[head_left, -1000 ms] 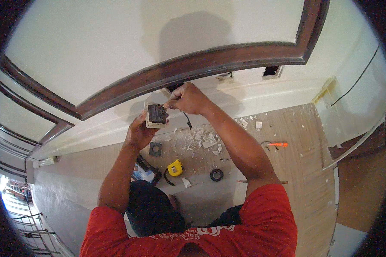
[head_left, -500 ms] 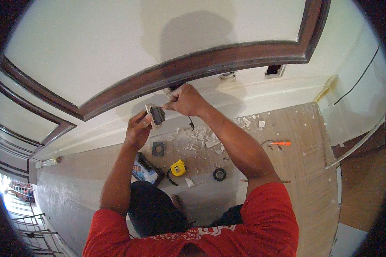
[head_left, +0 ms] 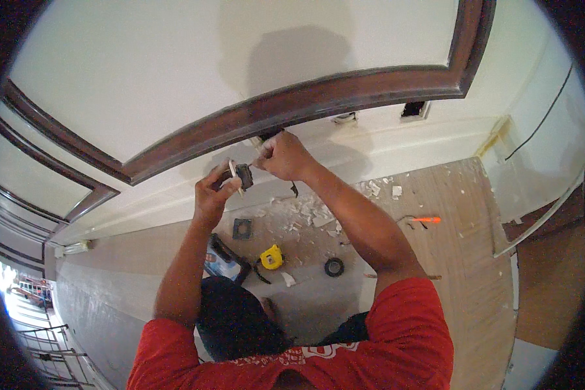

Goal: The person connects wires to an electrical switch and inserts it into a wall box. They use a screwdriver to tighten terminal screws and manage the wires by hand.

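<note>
My left hand (head_left: 209, 198) grips an electrical wall socket or switch by its pale faceplate, with its dark back housing (head_left: 244, 176) turned toward my other hand. Close beside that housing, my right hand (head_left: 285, 157) is closed in a pinch on what looks like a thin wire, mostly covered by the fingers. Just behind the right hand is a dark opening (head_left: 271, 132) in the wall, under the brown wood moulding (head_left: 292, 101). A short dark cable end (head_left: 295, 190) dangles below the right wrist.
Plaster crumbs (head_left: 309, 211) litter the floor along the skirting. Around my knees lie a dark square frame (head_left: 242, 228), a yellow tape measure (head_left: 272, 257) and a black tape roll (head_left: 334, 267). An orange-handled tool (head_left: 426, 220) lies right. Another wall opening (head_left: 413, 110) is farther right.
My left hand has turned the fitting so that its faceplate appears nearly edge-on, and its housing sits slightly closer to the right fingers. The right hand stays pinched near the wall opening.
</note>
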The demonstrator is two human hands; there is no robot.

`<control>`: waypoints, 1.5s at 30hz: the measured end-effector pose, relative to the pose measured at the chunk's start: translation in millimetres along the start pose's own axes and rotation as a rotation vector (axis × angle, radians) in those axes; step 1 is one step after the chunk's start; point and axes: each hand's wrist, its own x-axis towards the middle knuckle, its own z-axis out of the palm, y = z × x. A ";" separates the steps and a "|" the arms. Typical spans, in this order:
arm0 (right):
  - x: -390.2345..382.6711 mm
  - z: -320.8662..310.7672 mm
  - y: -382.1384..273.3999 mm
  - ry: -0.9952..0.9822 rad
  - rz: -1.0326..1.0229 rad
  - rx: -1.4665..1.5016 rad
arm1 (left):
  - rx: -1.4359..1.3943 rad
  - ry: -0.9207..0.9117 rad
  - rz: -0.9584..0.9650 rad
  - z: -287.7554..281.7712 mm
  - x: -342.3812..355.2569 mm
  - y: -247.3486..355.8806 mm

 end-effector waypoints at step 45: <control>-138.4 -131.5 106.2 -0.131 0.178 -0.414 | -0.013 -0.023 -0.097 0.6 7.4 2.8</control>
